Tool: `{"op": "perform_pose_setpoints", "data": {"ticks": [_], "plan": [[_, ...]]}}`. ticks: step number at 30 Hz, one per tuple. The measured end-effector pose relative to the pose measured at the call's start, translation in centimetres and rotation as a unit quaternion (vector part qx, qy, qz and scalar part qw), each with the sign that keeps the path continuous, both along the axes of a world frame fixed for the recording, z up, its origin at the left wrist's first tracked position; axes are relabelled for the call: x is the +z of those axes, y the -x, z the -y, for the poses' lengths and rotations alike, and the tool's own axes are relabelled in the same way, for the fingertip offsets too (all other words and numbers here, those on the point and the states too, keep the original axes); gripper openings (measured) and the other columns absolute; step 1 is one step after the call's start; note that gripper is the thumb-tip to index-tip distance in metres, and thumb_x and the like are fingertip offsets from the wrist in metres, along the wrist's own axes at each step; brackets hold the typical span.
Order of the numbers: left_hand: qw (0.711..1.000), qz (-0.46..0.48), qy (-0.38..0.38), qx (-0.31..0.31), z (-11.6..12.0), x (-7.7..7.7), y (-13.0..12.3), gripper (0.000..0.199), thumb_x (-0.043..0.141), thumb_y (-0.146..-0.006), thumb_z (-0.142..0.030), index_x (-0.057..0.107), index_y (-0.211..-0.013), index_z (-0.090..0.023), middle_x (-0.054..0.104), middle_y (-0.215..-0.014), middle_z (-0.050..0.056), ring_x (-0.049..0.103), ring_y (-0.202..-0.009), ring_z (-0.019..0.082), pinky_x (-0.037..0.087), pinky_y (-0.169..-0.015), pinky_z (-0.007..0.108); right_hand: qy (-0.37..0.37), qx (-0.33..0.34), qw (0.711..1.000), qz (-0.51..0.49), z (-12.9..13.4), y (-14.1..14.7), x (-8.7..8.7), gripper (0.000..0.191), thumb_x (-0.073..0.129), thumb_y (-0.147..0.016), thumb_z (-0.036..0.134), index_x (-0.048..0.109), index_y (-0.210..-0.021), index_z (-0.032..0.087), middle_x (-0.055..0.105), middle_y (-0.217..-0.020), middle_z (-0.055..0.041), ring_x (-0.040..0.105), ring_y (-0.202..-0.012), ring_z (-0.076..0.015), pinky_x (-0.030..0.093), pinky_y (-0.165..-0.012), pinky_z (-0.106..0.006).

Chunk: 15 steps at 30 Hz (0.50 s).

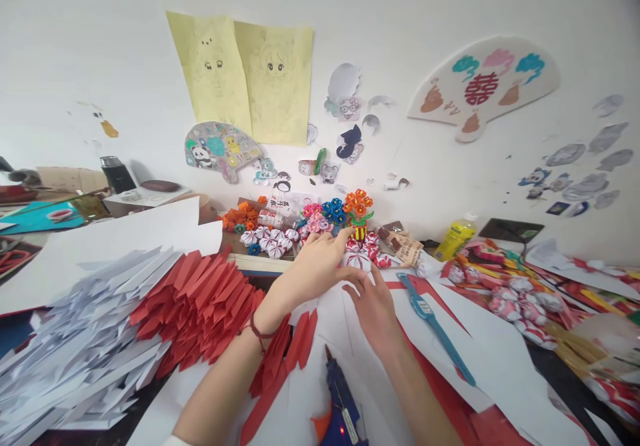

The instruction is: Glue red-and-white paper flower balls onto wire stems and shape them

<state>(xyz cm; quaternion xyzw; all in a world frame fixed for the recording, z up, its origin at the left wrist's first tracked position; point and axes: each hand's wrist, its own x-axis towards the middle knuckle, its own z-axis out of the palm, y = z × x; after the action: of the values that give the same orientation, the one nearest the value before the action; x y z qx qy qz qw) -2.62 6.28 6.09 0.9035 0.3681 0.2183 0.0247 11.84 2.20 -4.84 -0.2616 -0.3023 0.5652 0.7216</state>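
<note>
My left hand reaches forward over the work surface, thumb and fingers spread apart. A white-and-red folded paper ball shows just beyond its fingers; I cannot tell whether they touch it. My right hand is close beside it, fingers loosely bent and apart, nothing visible in them. Below the hands lies a blue glue gun with an orange trigger and a lit red light. Red folded paper strips rest near my left forearm, on white paper.
On the left are heaps of white paper strips and red paper strips. A blue digital watch lies to the right. Flowers in a striped pot, more paper balls and a yellow bottle stand along the wall.
</note>
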Motion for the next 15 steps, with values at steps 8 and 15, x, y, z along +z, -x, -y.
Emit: {"op": "perform_pose_setpoints", "data": {"ticks": [8, 15], "plan": [[0.999, -0.016, -0.039, -0.001, 0.4, -0.6, -0.6, 0.072, 0.041, -0.097, -0.066, 0.037, -0.145, -0.012, 0.069, -0.115, 0.016, 0.061, -0.117, 0.03, 0.043, -0.099, 0.042, -0.019, -0.021, 1.0, -0.003, -0.3, -0.4, -0.3, 0.042, 0.084, -0.076, 0.037, 0.064, -0.113, 0.033, 0.071, -0.093, 0.005, 0.068, -0.094, -0.0151, 0.052, -0.091, -0.036], [0.997, -0.028, -0.071, -0.002, 1.2, -0.7, -1.3, 0.072, 0.037, -0.097, -0.068, 0.041, -0.141, -0.01, 0.07, -0.114, 0.016, 0.064, -0.11, 0.031, 0.048, -0.09, 0.04, -0.017, -0.046, 0.999, 0.009, -0.6, -0.7, -0.9, 0.05, 0.088, -0.07, 0.038, 0.066, -0.115, 0.035, 0.072, -0.088, 0.0065, 0.069, -0.093, -0.0148, 0.049, -0.099, -0.036]]}}
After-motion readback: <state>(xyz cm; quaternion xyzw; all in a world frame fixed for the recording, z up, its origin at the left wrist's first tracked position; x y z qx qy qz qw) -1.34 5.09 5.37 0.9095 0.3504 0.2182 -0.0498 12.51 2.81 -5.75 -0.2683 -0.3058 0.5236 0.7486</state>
